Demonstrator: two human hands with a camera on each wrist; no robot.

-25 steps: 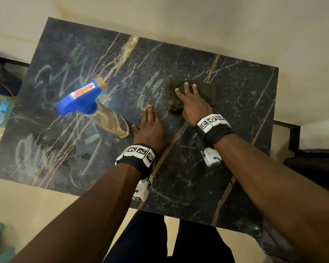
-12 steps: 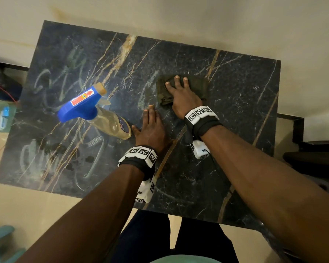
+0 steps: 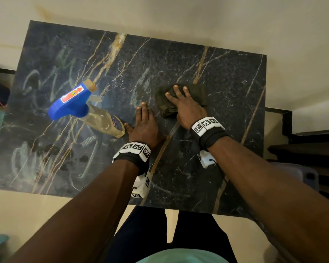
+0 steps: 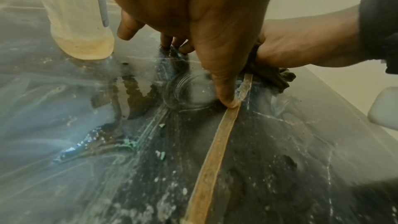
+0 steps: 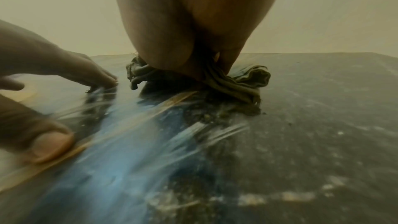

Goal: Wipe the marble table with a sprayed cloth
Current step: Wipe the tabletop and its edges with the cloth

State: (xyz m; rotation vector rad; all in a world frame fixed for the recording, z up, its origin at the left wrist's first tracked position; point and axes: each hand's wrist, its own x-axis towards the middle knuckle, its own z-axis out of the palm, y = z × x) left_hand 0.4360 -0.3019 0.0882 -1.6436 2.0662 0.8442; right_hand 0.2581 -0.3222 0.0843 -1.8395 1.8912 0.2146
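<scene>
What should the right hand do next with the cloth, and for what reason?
Probably slide the cloth leftward, toward the chalk-like scribbles beyond the spray bottle. The right hand presses flat on the cloth near the middle of the marble table, whose left part looks smeared. The left hand rests flat beside it and may need to move aside.

no readable text; spray bottle [image 3: 87, 109] label shows an arrow.
</scene>
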